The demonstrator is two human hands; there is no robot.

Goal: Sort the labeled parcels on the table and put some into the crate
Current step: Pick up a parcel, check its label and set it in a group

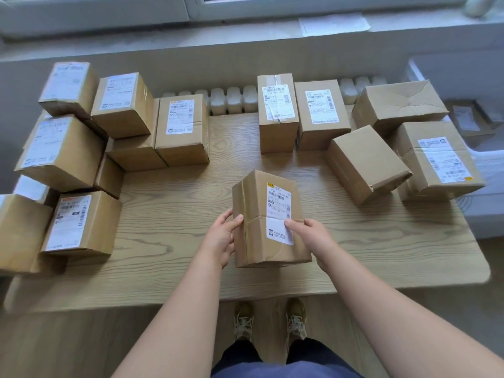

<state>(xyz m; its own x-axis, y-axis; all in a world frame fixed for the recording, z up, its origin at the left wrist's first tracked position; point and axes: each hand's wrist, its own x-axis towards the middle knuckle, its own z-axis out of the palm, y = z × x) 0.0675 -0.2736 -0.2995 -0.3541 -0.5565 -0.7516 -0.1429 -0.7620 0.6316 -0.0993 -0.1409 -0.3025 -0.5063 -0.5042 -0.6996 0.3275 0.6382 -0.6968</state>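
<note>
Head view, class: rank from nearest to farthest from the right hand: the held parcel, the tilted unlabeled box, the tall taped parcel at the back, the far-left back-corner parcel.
1. Held parcel, front centre, gripped by the right hand.
2. Tilted unlabeled box, right of centre.
3. Tall taped parcel, back centre.
4. Back-corner parcel, far left.

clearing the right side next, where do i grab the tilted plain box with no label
Come at the tilted plain box from the bare table on its left: one hand on that free left face, the other over its top. The labelled parcel crowds its right, and the near right corner looks crushed. First free left hand and right hand from the centre parcel.
</note>
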